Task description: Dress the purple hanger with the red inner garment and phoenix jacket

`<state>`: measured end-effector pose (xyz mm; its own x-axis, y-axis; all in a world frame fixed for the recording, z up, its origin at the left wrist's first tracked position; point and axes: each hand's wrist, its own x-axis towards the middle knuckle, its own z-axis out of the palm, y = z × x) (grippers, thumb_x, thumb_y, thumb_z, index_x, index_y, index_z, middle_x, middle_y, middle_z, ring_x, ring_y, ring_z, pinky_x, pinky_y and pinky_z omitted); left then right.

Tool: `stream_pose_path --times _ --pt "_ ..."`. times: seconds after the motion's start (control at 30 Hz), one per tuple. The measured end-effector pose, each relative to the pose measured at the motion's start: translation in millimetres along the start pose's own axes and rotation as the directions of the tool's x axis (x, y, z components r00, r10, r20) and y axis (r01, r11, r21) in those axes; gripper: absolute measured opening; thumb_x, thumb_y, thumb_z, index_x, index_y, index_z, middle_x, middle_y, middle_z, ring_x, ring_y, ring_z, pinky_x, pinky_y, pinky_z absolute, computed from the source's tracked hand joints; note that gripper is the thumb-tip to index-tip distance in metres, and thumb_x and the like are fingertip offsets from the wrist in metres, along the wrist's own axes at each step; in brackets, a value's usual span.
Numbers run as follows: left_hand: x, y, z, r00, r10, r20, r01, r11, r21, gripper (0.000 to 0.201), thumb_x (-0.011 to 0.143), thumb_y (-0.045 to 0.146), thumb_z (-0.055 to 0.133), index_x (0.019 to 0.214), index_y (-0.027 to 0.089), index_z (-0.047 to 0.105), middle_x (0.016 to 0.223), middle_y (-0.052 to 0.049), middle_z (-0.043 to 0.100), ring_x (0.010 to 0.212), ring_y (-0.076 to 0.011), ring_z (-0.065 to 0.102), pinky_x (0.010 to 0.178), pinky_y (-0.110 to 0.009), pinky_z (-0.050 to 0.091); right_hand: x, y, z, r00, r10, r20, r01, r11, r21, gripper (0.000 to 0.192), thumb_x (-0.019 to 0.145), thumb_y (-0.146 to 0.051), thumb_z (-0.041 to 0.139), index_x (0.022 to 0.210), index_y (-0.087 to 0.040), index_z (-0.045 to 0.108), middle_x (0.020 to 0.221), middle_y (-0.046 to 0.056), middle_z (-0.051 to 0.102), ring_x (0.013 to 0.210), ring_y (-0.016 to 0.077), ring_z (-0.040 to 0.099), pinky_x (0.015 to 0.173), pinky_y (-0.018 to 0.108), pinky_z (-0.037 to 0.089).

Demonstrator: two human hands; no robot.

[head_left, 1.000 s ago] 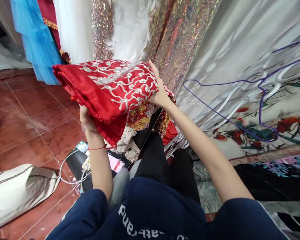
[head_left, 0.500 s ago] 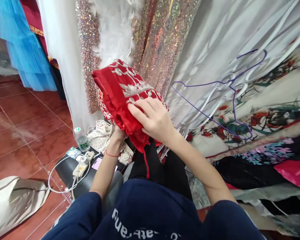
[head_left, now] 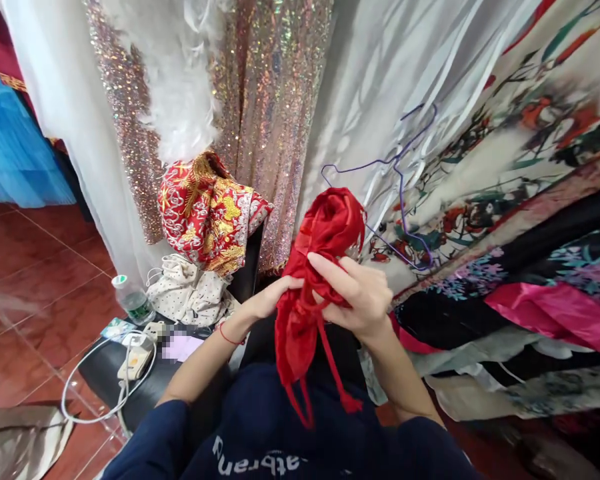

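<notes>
Both hands (head_left: 320, 297) raised, fingers (head_left: 330, 270) curled.

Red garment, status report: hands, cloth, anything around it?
Left hand, right hand both grip red garment, bunched, ties dangling. Purple hanger behind, apart.

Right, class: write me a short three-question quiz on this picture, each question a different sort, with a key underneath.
1. True or false: both hands grip the red satin garment.
2. Multiple choice: what lies on the black stool beside the white power strip? A) scissors B) a plastic bottle C) a shoe
3. Fill in: the purple wire ______ rests against the pale fabric on the right.

Key
1. True: the left hand and the right hand both clutch the bunched cloth, its red cords dangling below.
2. B
3. hanger
</notes>
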<state>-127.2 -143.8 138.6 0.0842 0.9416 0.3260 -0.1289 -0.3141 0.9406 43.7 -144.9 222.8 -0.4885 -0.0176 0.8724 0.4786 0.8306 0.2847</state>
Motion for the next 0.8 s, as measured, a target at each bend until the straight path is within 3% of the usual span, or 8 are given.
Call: stream_pose_path --times 0.07,0.13,0.23,0.33,0.5,0.63,0.7,0.8 --pt "8.9 10.0 -0.4 0.977 -0.149 0.154 0.156 0.987 -0.033 0.037 0.080 0.054 0.065 0.080 0.017 0.073 0.077 -0.005 0.072 0.074 -0.0217 0.067 0.073 -0.035 0.056 -8.9 9.1 -12.6 0.996 0.083 0.037 -0.080 0.994 -0.077 0.023 0.092 -0.028 0.053 0.112 -0.022 0.061 0.072 0.001 0.066 0.056 0.0134 0.058 0.055 0.026 0.044" --pt "21.8 12.7 -7.1 0.966 -0.229 0.119 0.228 0.974 0.022 0.043 0.083 0.058 0.061 0.084 0.016 0.071 0.078 -0.005 0.072 0.073 -0.0199 0.064 0.070 -0.032 0.053 -20.0 21.7 -20.3 0.987 0.162 0.022 -0.157 0.975 -0.160 0.014 0.090 -0.029 0.054 0.097 -0.020 0.062 0.067 0.001 0.064 0.053 0.0134 0.057 0.054 0.027 0.042" --pt "43.8 -0.1 -24.2 0.991 -0.096 -0.098 0.118 0.963 0.242 0.046 0.086 0.060 0.057 0.082 0.015 0.066 0.078 -0.004 0.069 0.072 -0.0169 0.059 0.068 -0.027 0.048 -40.3 42.7 -26.1 0.973 0.213 0.091 -0.185 0.952 -0.245 0.011 0.089 -0.025 0.056 0.081 -0.020 0.060 0.060 -0.002 0.059 0.052 0.0123 0.054 0.051 0.027 0.037" --pt "68.7 -24.8 -31.6 0.978 0.100 -0.181 -0.016 0.909 0.417 0.040 0.090 0.054 0.052 0.083 0.016 0.063 0.083 -0.004 0.067 0.078 -0.0168 0.057 0.076 -0.027 0.045 -59.6 61.1 -28.1 0.957 0.192 0.218 -0.117 0.942 -0.316 0.023 0.093 -0.023 0.056 0.070 -0.020 0.057 0.065 -0.001 0.060 0.055 0.0115 0.049 0.053 0.027 0.034" --pt "128.2 -68.1 8.3 0.952 0.189 -0.242 -0.083 0.917 0.391 0.035 0.094 0.047 0.048 0.073 0.020 0.051 0.072 0.000 0.054 0.069 -0.0144 0.048 0.072 -0.027 0.040 -77.7 81.9 -24.3 0.933 0.111 0.341 -0.012 0.959 -0.282 0.026 0.100 -0.021 0.051 0.075 -0.018 0.059 0.085 0.007 0.065 0.072 0.0151 0.051 0.063 0.027 0.038" --pt "186.2 -93.1 47.4 0.944 0.138 -0.298 -0.054 0.960 0.274 0.036 0.093 0.039 0.054 0.064 0.020 0.043 0.064 0.004 0.043 0.064 -0.0118 0.042 0.067 -0.024 0.036 -92.8 93.2 -28.3 0.882 -0.023 0.471 0.067 0.995 -0.078 0.030 0.100 -0.021 0.051 0.071 -0.019 0.056 0.076 0.003 0.063 0.072 0.0149 0.049 0.063 0.027 0.037" --pt "210.9 -101.7 56.4 0.937 0.111 -0.331 -0.035 0.973 0.228 0.035 0.091 0.036 0.059 0.064 0.019 0.045 0.064 0.004 0.045 0.064 -0.0110 0.043 0.068 -0.024 0.037 -103.8 99.4 -38.0 0.855 -0.011 0.519 0.017 1.000 -0.006 0.032 0.101 -0.026 0.051 0.070 -0.019 0.054 0.068 0.001 0.058 0.070 0.0150 0.048 0.063 0.027 0.036" --pt "239.0 -110.4 58.6 0.931 0.109 -0.348 -0.042 0.980 0.194 0.032 0.086 0.039 0.065 0.067 0.018 0.051 0.067 0.003 0.052 0.066 -0.0105 0.047 0.071 -0.023 0.040 -120.8 108.8 -59.7 0.799 0.112 0.591 -0.171 0.984 0.045 0.032 0.102 -0.031 0.048 0.073 -0.019 0.054 0.070 0.002 0.058 0.071 0.0152 0.048 0.066 0.027 0.039"
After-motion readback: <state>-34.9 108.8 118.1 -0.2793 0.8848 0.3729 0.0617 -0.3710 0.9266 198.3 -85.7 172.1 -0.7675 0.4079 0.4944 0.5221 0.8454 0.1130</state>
